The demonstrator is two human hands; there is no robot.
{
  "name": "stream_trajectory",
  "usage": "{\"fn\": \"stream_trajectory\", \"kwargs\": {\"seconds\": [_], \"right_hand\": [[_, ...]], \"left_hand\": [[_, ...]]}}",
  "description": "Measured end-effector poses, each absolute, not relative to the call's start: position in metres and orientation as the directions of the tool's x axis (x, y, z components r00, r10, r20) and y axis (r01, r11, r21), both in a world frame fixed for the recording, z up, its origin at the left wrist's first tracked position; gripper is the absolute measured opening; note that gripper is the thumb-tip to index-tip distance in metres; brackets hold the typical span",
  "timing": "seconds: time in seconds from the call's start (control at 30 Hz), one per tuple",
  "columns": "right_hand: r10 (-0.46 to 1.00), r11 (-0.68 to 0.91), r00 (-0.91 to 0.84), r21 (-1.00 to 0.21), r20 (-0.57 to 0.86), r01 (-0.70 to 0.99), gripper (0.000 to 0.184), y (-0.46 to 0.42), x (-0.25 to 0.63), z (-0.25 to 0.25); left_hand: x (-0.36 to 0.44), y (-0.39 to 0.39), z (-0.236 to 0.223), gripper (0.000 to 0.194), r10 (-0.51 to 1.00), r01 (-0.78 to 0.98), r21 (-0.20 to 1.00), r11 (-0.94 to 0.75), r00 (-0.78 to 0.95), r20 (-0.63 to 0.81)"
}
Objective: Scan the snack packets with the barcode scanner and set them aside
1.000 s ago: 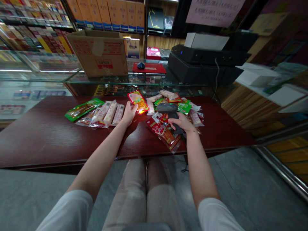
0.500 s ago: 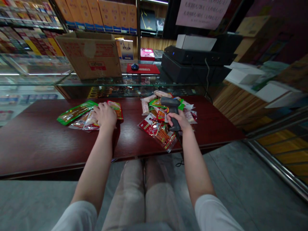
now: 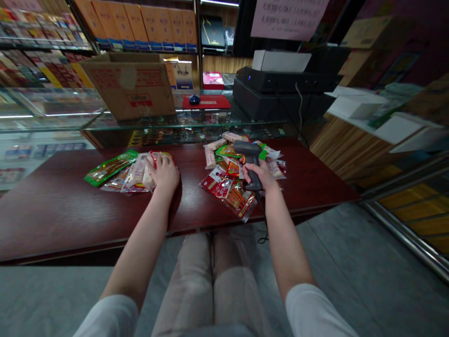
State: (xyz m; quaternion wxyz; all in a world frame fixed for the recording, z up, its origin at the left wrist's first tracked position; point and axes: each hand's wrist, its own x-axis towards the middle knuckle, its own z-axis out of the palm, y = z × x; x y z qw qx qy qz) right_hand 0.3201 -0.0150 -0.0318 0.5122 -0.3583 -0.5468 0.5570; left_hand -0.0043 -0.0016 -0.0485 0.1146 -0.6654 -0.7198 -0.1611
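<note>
My left hand rests palm down on a small group of snack packets, its fingers spread over a red packet and the edge of a pale, clear-wrapped packet. A long green packet lies to its left. In my right hand is a dark handheld barcode scanner, gripped by its handle above a second pile. That pile has a red-and-clear packet of brown sticks at its near side and pale wrapped sticks at its far left. Some packets lie hidden beneath the scanner and hand.
Both piles lie on a dark red wooden desk. Behind it, a glass counter carries an open cardboard box, a mouse on a red mat, and black machines. The scanner's cable hangs over the front edge.
My left hand has slid right across its packets, uncovering the pale ones and covering more of the red one. My right hand and the scanner have stayed nearly still.
</note>
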Motion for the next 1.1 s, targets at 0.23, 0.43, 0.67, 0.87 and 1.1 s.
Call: {"fn": "stream_trajectory", "kwargs": {"seconds": [0.23, 0.43, 0.67, 0.87, 1.1], "right_hand": [[0.962, 0.136, -0.199, -0.961, 0.186, -0.241, 0.029, -0.014, 0.323, -0.033], [0.963, 0.135, -0.187, -0.950, 0.192, -0.280, 0.027, -0.011, 0.327, -0.036], [0.969, 0.122, -0.176, -0.957, 0.172, -0.262, 0.031, -0.013, 0.323, -0.031], [0.969, 0.097, -0.200, -0.968, 0.144, -0.231, 0.030, -0.016, 0.322, -0.029], [0.971, 0.076, -0.207, -0.974, 0.122, -0.216, 0.034, -0.016, 0.323, -0.028]], "left_hand": [[0.018, -0.002, -0.041, 0.043, 0.908, 0.891, 0.325, -0.316, 0.185, 0.376], [0.029, 0.004, -0.057, 0.033, 0.860, 0.730, 0.465, -0.501, 0.479, 0.173], [0.010, 0.027, -0.060, 0.011, 0.912, 0.449, 0.844, -0.292, -0.134, 0.387], [-0.007, 0.045, -0.056, 0.007, 0.818, -0.166, 0.940, -0.297, -0.552, 0.161], [-0.013, 0.038, -0.042, 0.032, 0.940, -0.564, 0.785, -0.257, -0.335, 0.066]]}}
